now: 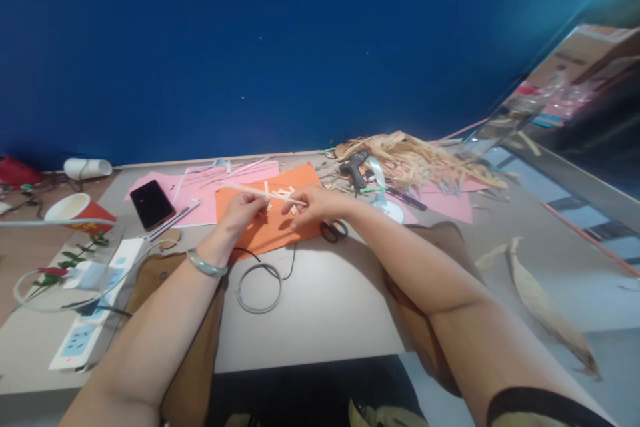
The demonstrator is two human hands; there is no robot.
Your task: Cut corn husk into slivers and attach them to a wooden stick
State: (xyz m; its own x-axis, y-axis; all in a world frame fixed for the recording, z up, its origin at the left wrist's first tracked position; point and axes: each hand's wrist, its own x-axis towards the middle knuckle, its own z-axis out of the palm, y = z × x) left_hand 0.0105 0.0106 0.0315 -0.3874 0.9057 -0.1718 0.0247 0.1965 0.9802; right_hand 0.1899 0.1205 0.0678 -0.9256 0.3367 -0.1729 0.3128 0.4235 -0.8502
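Over an orange sheet of paper (280, 230), my left hand (243, 210) and my right hand (314, 205) face each other. A thin pale strip (277, 195) runs between them, with the fingers of both hands closed on it. Its left end sticks out past my left hand. Several short cream pieces (285, 191) lie on the orange sheet behind the strip. Black-handled scissors (334, 230) rest beside my right wrist, their blades hidden. Nearer to me, a ring of thin cord or wire (259, 289) lies on the table.
At the back right are a heap of dry husks (400, 150) and a dark glue gun (356, 170). On the left lie a phone (152, 204), a power strip (77, 340) with cables, and a paper cup (80, 212). Pink sheets (200, 193) lie under several items. A blue partition (300, 47) rises behind.
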